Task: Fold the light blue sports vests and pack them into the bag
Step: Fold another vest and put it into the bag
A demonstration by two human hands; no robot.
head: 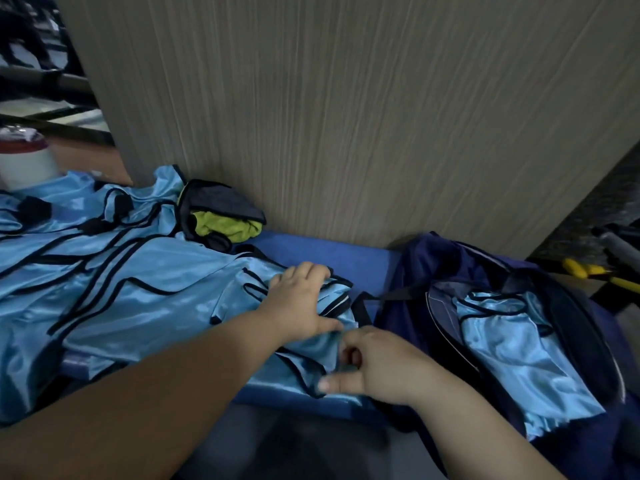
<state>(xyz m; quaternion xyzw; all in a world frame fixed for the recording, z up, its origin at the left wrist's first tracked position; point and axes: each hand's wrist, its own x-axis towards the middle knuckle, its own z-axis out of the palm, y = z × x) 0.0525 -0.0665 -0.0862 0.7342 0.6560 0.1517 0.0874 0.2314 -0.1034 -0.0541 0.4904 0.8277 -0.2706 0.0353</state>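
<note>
A partly folded light blue vest [294, 368] with black trim lies on the blue surface [322, 251] in the middle. My left hand [298, 299] grips its upper edge, fingers curled over the bunched cloth. My right hand [367, 365] pinches the vest's right edge with curled fingers. A heap of more light blue vests [104, 271] spreads to the left. The dark blue bag [433, 268] stands open on the right with a folded light blue vest [512, 348] inside.
A wood-grain panel [346, 116] rises right behind the surface. A small dark pouch with yellow-green cloth [221, 220] sits by the panel. A white tub with a red lid [24, 161] stands far left. Yellow-handled tools [588, 271] lie far right.
</note>
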